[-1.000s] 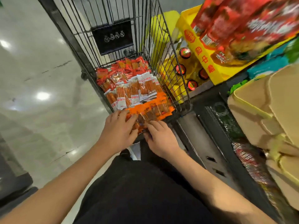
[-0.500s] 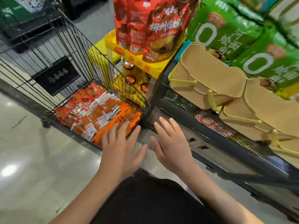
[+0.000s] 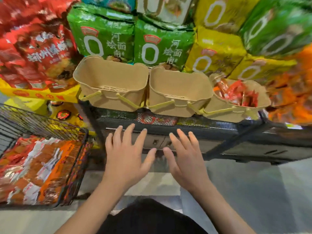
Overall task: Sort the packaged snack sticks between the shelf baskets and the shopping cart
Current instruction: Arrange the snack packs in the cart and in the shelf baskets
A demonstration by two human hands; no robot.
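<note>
Both hands, left hand [image 3: 125, 159] and right hand [image 3: 186, 160], hover empty with fingers spread below three tan shelf baskets [image 3: 179, 88]; the packaged snack sticks [image 3: 38, 168] fill the shopping cart [image 3: 42, 124], nearer the left hand.

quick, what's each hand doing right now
Left hand: open, fingers spread, holding nothing.
Right hand: open, fingers spread, holding nothing.

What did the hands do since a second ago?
The left hand and right hand let go of the snack sticks in the shopping cart and lifted away, fingers spread, toward the shelf with the tan baskets. Both now hold nothing. The snack pile stayed in the cart, seemingly unchanged.
</note>
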